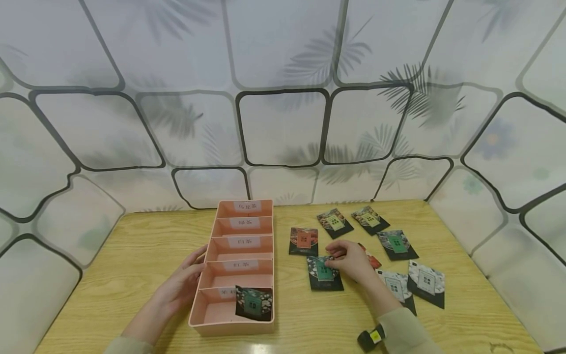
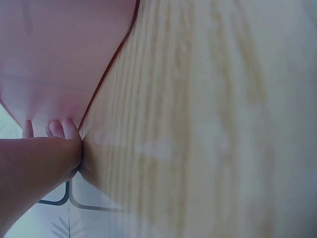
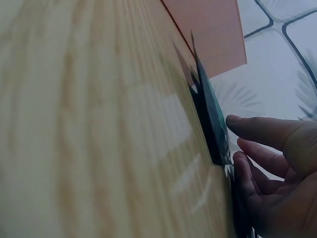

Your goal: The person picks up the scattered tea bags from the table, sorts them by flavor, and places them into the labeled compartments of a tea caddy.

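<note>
A pink divided box (image 1: 233,328) with paper labels in its compartments stands left of centre. My left hand (image 1: 179,287) rests against its left side, fingertips on the wall in the left wrist view. Inside the nearest compartment leans a dark sachet with a green label (image 1: 253,304). Right of the box, my right hand (image 1: 353,263) is over another green-labelled sachet (image 1: 325,278), its thumb tip (image 3: 234,119) right at the sachet's face and its fingers bent loosely near the edge. A red sachet (image 1: 370,258) is partly hidden behind this hand.
More sachets lie around the right hand: a red-labelled one (image 1: 303,241), two yellow-labelled ones at the back, a green-labelled one (image 1: 398,245), and two white ones (image 1: 426,282) at the right. The wooden table (image 1: 146,246) ends at a patterned cloth wall (image 1: 283,128).
</note>
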The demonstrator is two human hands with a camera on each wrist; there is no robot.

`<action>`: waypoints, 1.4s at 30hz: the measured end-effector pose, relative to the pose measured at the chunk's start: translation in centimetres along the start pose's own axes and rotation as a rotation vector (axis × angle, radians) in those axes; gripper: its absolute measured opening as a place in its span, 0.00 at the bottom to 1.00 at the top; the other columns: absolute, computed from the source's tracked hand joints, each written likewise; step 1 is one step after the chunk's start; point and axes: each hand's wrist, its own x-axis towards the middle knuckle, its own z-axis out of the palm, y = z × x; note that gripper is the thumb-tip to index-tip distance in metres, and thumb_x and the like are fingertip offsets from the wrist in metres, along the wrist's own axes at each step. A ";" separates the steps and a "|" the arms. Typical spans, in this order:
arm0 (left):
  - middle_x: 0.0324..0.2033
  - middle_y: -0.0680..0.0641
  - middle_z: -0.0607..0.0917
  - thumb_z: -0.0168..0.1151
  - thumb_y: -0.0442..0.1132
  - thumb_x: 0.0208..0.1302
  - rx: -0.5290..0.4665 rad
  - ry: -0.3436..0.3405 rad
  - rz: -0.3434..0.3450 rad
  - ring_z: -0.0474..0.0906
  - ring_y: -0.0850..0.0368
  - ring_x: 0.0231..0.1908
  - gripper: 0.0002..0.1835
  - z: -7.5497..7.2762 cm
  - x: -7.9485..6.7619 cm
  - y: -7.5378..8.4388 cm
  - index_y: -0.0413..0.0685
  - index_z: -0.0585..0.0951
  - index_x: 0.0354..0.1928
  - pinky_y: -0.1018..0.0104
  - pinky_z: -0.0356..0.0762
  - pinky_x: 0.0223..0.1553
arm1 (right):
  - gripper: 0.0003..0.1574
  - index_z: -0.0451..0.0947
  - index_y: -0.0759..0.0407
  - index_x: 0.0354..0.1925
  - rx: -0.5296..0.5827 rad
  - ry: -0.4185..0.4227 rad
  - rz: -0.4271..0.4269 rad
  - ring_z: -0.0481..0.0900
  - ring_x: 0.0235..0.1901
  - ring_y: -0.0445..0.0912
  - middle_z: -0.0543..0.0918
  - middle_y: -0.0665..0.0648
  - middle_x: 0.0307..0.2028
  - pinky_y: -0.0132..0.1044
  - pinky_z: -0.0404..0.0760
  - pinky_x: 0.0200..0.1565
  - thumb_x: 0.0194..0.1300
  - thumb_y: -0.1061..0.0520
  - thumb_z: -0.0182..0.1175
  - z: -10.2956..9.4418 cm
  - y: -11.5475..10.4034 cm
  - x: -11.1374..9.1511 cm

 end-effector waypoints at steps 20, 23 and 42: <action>0.58 0.65 0.67 0.45 0.35 0.70 0.007 -0.004 0.000 0.72 0.70 0.54 0.32 -0.1 0.0 0.0 0.56 0.48 0.73 0.69 0.68 0.57 | 0.18 0.82 0.54 0.41 -0.131 0.017 0.012 0.76 0.39 0.45 0.80 0.53 0.39 0.43 0.77 0.42 0.49 0.58 0.72 0.3 -0.4 0.0; 0.59 0.63 0.66 0.45 0.35 0.70 0.013 -0.004 -0.004 0.72 0.70 0.54 0.34 0.0 0.0 0.1 0.54 0.45 0.73 0.69 0.68 0.57 | 0.18 0.81 0.54 0.41 -0.140 0.009 0.015 0.75 0.38 0.45 0.80 0.52 0.38 0.42 0.76 0.41 0.49 0.58 0.72 0.3 -0.4 0.1; 0.59 0.62 0.67 0.45 0.35 0.69 0.024 -0.009 0.008 0.72 0.69 0.54 0.34 0.1 0.0 0.0 0.53 0.46 0.73 0.68 0.68 0.57 | 0.14 0.84 0.50 0.38 -0.198 -0.052 0.028 0.74 0.32 0.42 0.80 0.49 0.34 0.37 0.74 0.35 0.50 0.57 0.71 0.1 -1.1 0.2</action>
